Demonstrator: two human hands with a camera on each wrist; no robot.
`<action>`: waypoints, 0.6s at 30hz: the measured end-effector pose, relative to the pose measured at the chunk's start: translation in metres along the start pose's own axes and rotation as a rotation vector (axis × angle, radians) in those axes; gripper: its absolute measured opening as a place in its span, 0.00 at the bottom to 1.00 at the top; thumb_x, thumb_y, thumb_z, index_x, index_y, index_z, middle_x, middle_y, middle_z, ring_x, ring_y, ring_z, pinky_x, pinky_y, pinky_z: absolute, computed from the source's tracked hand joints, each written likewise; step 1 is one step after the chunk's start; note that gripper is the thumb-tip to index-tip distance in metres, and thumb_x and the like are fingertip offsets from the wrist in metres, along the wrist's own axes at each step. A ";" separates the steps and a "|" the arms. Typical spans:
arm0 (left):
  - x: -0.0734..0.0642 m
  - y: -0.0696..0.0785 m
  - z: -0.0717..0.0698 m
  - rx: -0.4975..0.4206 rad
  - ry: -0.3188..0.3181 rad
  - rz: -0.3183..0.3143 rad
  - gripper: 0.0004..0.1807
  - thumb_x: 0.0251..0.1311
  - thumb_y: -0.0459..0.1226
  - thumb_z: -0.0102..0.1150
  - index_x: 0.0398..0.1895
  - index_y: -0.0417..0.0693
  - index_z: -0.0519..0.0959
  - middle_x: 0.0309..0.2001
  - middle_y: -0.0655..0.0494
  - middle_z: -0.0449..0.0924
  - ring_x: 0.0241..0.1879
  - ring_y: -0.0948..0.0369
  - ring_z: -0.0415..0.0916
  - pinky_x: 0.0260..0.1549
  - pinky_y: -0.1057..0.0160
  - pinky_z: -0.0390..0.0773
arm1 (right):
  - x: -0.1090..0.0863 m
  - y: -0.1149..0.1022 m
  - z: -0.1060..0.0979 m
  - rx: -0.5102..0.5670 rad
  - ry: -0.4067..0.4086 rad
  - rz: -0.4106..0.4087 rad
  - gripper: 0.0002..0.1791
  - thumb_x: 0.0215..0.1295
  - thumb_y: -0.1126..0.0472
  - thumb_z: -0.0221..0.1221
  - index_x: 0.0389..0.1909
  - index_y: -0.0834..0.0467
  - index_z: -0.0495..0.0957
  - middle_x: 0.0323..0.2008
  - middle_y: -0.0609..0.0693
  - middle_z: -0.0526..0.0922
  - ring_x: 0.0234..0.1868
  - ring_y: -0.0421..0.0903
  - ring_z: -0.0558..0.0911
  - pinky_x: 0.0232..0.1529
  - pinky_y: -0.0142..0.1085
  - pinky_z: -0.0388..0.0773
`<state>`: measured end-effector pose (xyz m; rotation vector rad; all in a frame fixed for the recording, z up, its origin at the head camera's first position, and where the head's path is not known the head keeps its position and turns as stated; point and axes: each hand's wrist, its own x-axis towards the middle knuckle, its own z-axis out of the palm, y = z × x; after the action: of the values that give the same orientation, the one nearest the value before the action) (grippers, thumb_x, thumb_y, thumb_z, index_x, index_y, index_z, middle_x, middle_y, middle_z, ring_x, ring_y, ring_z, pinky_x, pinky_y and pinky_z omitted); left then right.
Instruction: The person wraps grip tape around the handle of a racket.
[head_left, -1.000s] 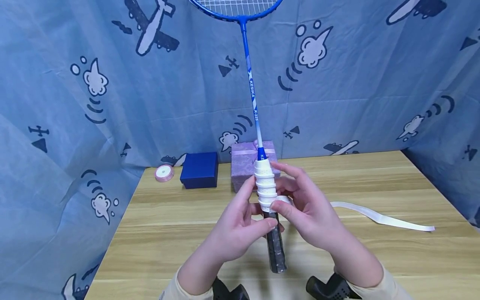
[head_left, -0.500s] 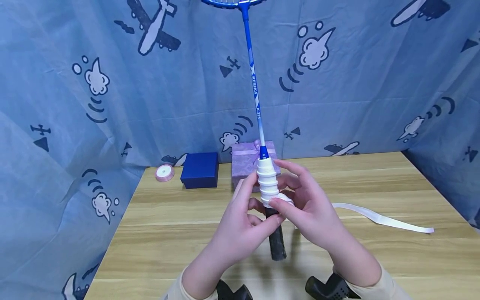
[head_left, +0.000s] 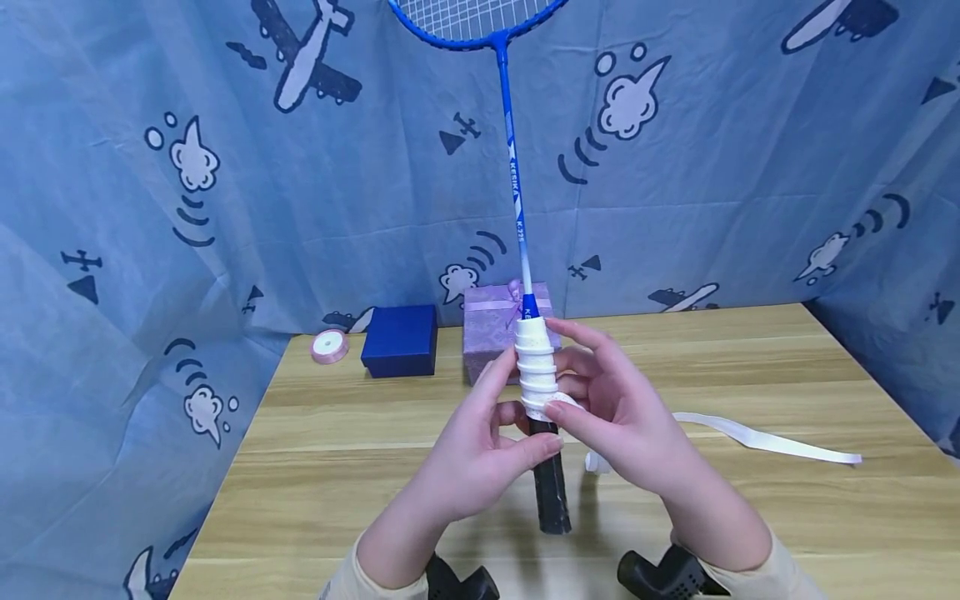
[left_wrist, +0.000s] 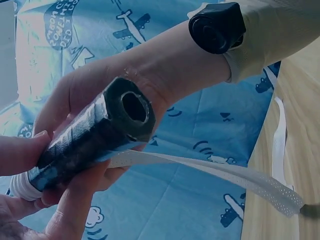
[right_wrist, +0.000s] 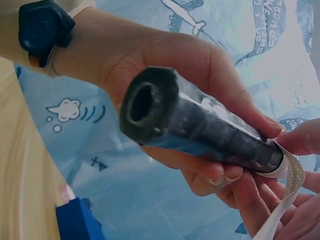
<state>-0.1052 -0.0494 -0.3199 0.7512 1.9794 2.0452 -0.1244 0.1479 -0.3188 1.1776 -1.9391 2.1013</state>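
A blue badminton racket (head_left: 516,183) stands nearly upright in front of me, its head cut off by the top of the head view. White perforated grip tape (head_left: 536,367) winds in ridged turns around the upper handle. Below the turns, the bare black handle (head_left: 552,492) shows, with a hollow octagonal butt in both wrist views. My left hand (head_left: 476,454) grips the handle from the left, thumb across the black part. My right hand (head_left: 626,417) pinches the tape at the lowest turn. From there the loose tape (left_wrist: 250,185) trails away past the right hand.
A white strip (head_left: 780,440) lies on the wooden table (head_left: 300,500) at the right. Along the back stand a pink-edged ribbon roll (head_left: 329,346), a dark blue box (head_left: 399,340) and a purple box with a bow (head_left: 487,321). A blue patterned cloth (head_left: 337,192) hangs behind.
The racket has dipped and come back up, its head showing again, and sits slightly further right. Both hands keep their hold, and a piece of loose tape now shows below the right hand.
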 end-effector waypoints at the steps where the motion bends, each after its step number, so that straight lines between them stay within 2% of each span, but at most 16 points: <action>1: 0.000 0.000 0.000 -0.002 -0.004 0.000 0.49 0.63 0.24 0.66 0.80 0.67 0.57 0.70 0.53 0.63 0.45 0.57 0.78 0.31 0.63 0.89 | 0.000 0.000 -0.001 0.010 -0.006 -0.007 0.42 0.65 0.85 0.53 0.78 0.63 0.55 0.56 0.57 0.79 0.51 0.48 0.86 0.51 0.34 0.86; 4: 0.000 -0.001 0.000 -0.010 -0.006 -0.001 0.49 0.62 0.24 0.66 0.80 0.67 0.57 0.69 0.52 0.63 0.46 0.57 0.79 0.32 0.62 0.89 | 0.001 -0.001 -0.001 0.019 -0.009 -0.010 0.42 0.66 0.85 0.53 0.79 0.64 0.55 0.57 0.57 0.79 0.52 0.48 0.86 0.52 0.35 0.86; 7: 0.000 -0.002 0.001 0.021 0.024 -0.008 0.48 0.62 0.25 0.67 0.79 0.70 0.57 0.69 0.53 0.64 0.45 0.57 0.80 0.30 0.60 0.89 | 0.001 -0.002 0.000 -0.013 0.009 0.006 0.41 0.66 0.84 0.55 0.79 0.63 0.56 0.58 0.56 0.80 0.53 0.47 0.86 0.51 0.35 0.86; 12: 0.001 -0.002 0.004 0.199 0.109 -0.007 0.49 0.60 0.31 0.71 0.77 0.77 0.58 0.64 0.59 0.68 0.39 0.57 0.80 0.22 0.59 0.86 | 0.001 -0.003 0.002 -0.096 0.057 0.052 0.41 0.66 0.83 0.57 0.78 0.61 0.58 0.57 0.63 0.79 0.52 0.46 0.85 0.48 0.34 0.87; 15: 0.002 -0.003 0.005 0.306 0.141 0.017 0.51 0.57 0.32 0.74 0.77 0.76 0.57 0.60 0.60 0.73 0.35 0.58 0.80 0.21 0.60 0.86 | 0.000 -0.004 0.003 -0.131 0.076 0.077 0.41 0.66 0.81 0.58 0.78 0.59 0.59 0.57 0.68 0.78 0.51 0.46 0.86 0.47 0.33 0.87; 18: 0.002 -0.004 0.006 0.370 0.154 0.039 0.52 0.56 0.31 0.74 0.77 0.73 0.57 0.58 0.60 0.75 0.31 0.61 0.79 0.21 0.61 0.85 | 0.000 -0.005 0.004 -0.154 0.090 0.091 0.41 0.66 0.81 0.59 0.78 0.58 0.59 0.56 0.69 0.78 0.50 0.45 0.86 0.42 0.33 0.88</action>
<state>-0.1050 -0.0427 -0.3232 0.7203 2.4901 1.8261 -0.1204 0.1456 -0.3150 0.9681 -2.1061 1.9660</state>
